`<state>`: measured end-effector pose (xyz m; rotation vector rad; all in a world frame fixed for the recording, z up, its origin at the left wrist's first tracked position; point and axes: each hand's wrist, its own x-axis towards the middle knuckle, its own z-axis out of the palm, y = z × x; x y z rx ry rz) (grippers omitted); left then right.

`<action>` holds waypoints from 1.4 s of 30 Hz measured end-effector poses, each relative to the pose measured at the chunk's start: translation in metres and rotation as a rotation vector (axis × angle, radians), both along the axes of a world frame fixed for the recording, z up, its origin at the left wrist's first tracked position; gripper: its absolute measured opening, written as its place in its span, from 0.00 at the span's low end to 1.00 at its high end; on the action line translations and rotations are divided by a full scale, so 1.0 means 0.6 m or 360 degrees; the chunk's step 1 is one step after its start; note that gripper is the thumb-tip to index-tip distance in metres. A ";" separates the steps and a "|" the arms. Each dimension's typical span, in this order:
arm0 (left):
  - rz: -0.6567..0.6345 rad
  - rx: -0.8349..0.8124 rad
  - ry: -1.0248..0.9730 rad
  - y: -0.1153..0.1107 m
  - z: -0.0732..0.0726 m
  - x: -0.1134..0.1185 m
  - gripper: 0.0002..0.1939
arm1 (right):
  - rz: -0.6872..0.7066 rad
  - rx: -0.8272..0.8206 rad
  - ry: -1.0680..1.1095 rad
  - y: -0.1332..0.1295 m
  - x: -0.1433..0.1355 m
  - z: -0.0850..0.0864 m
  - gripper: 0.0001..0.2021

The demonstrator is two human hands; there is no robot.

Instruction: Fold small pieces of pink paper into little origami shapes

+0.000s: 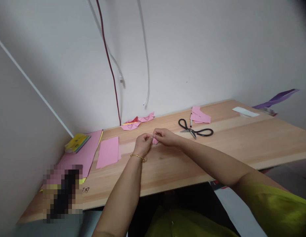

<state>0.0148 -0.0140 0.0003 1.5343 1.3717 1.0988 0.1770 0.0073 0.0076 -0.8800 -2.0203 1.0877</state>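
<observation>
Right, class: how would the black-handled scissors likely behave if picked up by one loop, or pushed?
The scissors would probably swing wider or shut, since their blades stand open. Those metallic-looking blades suggest stiffness and some weight for their size. Lying flat, they'd likely slide rather than roll if pushed.

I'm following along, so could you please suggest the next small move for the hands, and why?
Perhaps have the right hand press along the small pink paper while the left hand steadies it: both hands already meet at it, and the scissors lie aside.
</observation>
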 end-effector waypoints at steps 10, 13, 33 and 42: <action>0.0119 -0.0181 -0.0290 0.002 -0.002 0.001 0.10 | 0.0089 -0.0193 0.0109 0.004 0.004 0.008 0.11; 0.0106 -0.0214 -0.0361 0.002 -0.002 0.003 0.11 | 0.0173 -0.0267 0.0202 0.006 0.004 0.001 0.08; 0.0027 -0.0235 -0.0386 0.002 -0.007 0.001 0.07 | 0.0133 0.0060 0.0128 0.001 0.005 0.000 0.05; 0.0017 -0.0281 -0.0421 0.003 -0.003 0.000 0.11 | 0.0075 -0.0031 0.0120 0.009 0.008 -0.007 0.09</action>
